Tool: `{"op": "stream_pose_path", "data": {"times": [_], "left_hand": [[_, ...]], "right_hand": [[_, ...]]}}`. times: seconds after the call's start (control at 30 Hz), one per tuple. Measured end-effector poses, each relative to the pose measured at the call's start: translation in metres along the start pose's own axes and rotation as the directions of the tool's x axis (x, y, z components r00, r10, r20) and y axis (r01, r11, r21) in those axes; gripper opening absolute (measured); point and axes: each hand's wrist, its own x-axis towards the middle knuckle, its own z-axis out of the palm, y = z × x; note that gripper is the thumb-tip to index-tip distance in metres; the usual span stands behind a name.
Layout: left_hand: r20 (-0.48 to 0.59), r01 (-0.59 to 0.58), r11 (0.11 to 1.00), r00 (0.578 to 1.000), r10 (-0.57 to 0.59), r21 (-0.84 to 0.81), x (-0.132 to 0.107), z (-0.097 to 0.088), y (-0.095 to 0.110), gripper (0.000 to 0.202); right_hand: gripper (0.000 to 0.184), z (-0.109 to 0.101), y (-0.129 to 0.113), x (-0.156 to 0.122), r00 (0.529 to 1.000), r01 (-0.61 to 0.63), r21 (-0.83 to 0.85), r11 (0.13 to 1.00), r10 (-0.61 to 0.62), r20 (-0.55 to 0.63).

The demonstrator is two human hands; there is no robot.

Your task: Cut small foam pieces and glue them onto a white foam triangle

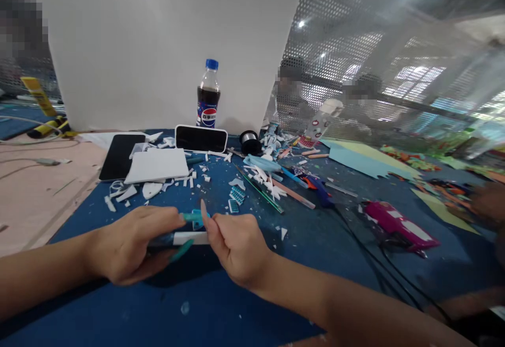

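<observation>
White strip (190,238), L fingers (160,218) pinching, R fingers (216,239) curled at end, grip unclr

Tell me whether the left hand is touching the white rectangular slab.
Apart: the head view shows blue tabletop and white scraps between the left hand and the white slab.

A slim white bar (190,238) – plain and straight-edged – bridges the gap between the left hand (130,244) and the right hand (239,247), nearly level, its right end hidden. Its left part looks darker, half covered. Just on its far side sits a small bright-blue piece (196,224), upright and frame-like – whether joined on, I cannot tell.
</observation>
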Motion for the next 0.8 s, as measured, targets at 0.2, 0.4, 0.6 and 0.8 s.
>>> {"op": "stream_pose_path", "data": {"times": [0.2, 0.4, 0.6, 0.8], "left_hand": [[0.085, -0.035, 0.994, 0.996, 0.026, 0.107, 0.006, -0.002, 0.001, 0.053], [0.195, -0.118, 0.982, 0.977, 0.089, 0.144, 0.003, -0.005, 0.000, 0.058], [0.194, -0.128, 0.987, 0.975, 0.108, 0.098, 0.003, -0.005, 0.003, 0.058], [0.204, -0.070, 0.991, 0.978, 0.046, 0.110, 0.003, -0.005, 0.010, 0.055]], "right_hand": [[0.051, 0.000, -0.003, -0.002, 1.000, -0.012, 0.006, 1.000, 0.012, 0.000], [0.049, -0.003, -0.007, -0.004, 0.999, -0.036, 0.041, 0.998, 0.036, 0.006], [0.047, -0.003, -0.009, -0.005, 0.998, 0.066, 0.010, 0.998, -0.066, -0.003], [0.046, -0.005, -0.014, -0.005, 0.999, 0.015, -0.023, 1.000, -0.016, -0.028]]}}
